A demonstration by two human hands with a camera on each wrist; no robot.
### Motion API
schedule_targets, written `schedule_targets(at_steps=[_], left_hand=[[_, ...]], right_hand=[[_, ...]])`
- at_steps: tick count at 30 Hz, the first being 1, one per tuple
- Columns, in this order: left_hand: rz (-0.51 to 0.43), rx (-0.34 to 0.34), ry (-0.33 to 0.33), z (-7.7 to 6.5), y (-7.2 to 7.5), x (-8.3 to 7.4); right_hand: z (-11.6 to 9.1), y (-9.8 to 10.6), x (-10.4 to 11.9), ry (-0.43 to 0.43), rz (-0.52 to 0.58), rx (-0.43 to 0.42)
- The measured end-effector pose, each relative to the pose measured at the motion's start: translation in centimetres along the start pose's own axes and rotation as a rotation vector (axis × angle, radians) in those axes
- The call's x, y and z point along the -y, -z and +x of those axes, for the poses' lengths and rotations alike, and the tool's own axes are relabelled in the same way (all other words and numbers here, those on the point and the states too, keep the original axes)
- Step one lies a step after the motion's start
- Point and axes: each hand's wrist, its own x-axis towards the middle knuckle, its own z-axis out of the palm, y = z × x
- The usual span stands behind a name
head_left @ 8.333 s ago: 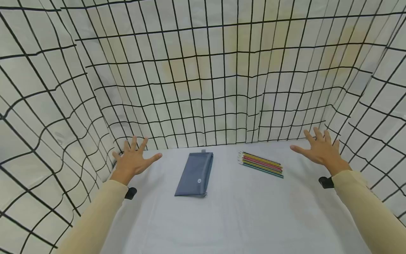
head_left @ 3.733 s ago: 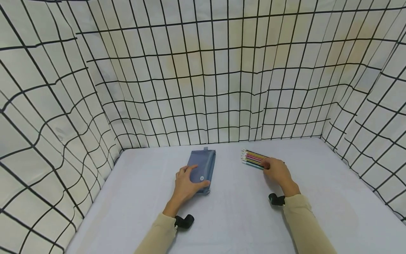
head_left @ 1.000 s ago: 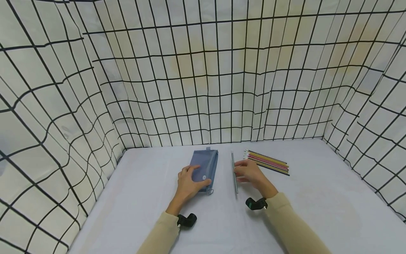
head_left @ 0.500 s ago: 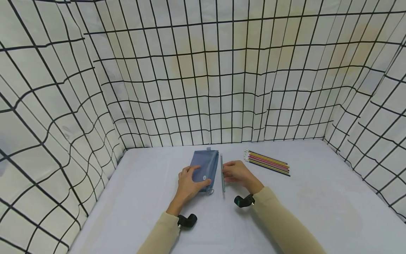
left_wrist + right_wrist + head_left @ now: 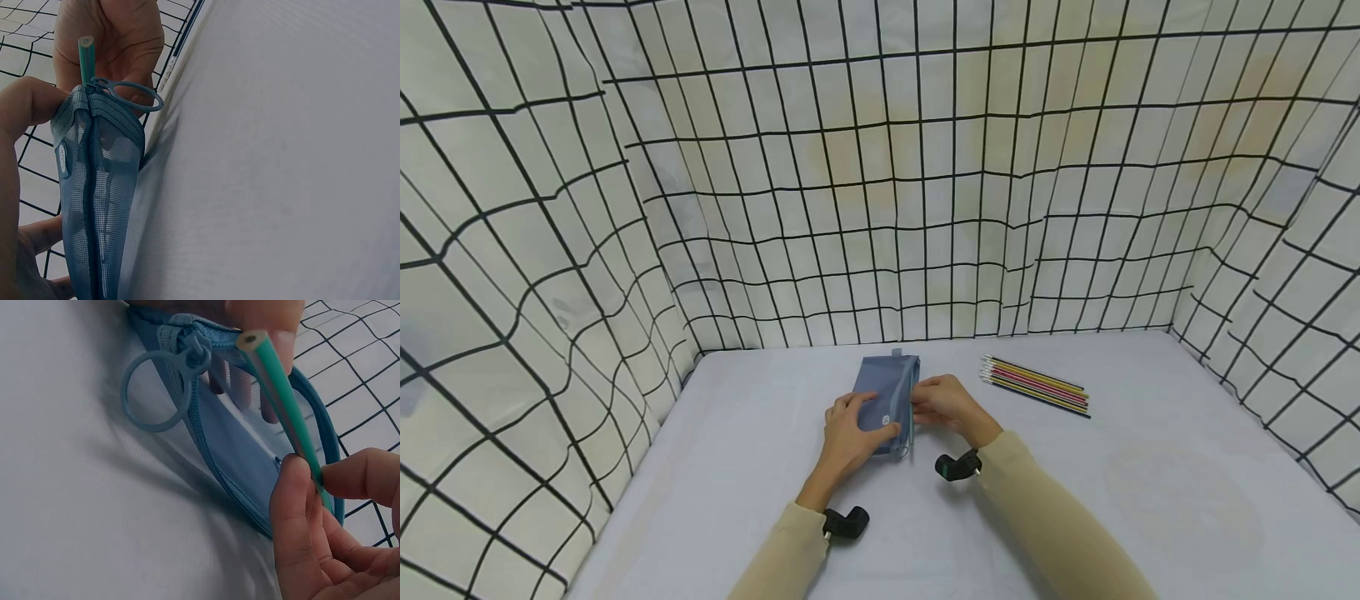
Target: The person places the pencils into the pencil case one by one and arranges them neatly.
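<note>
My left hand (image 5: 848, 425) grips the blue mesh zip pouch (image 5: 880, 379) by its near part, fingers on one side and thumb on the other. The pouch's zipper is undone, and its mouth gapes in the right wrist view, with a ring-shaped zipper pull (image 5: 127, 394) at one end. My right hand (image 5: 947, 404) pinches a green pencil (image 5: 281, 394) between thumb and fingers, right at the pouch's open side. The pencil runs along the opening, its flat unsharpened end beside the zipper pull. In the left wrist view, that pencil end (image 5: 86, 59) sticks up behind the pouch's corner.
To the right on the white table (image 5: 1112, 533) lies a row of several pencils (image 5: 1036, 386), in yellow, red and black. White walls covered by black netting (image 5: 940, 200) rise behind and on both sides. Black wrist cameras (image 5: 847, 523) hang under both wrists.
The right hand has taken the green pencil from the row, turned it lengthwise and brought it left to the pouch's opening. The left hand came to the pouch earlier and has stayed there.
</note>
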Motion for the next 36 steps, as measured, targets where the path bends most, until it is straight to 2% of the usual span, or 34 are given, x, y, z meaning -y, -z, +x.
schedule_targets(at_steps=[13, 20, 26, 36], left_hand=[[-0.003, 0.012, 0.015, -0.1, 0.0, -0.2], [-0.021, 0.011, 0.021, -0.1, -0.1, -0.3], [-0.028, 0.010, 0.025, -0.2, -0.1, -0.4], [-0.049, 0.012, 0.022, -0.2, 0.0, -0.4]], right_hand=[[1.1, -0.8, 0.2, -0.034, 0.016, -0.049], [1.5, -1.3, 0.0, 0.007, 0.027, -0.061], [1.5, -1.5, -0.1, 0.010, 0.039, -0.040], [0.8, -0.4, -0.2, 0.089, -0.098, 0.002]])
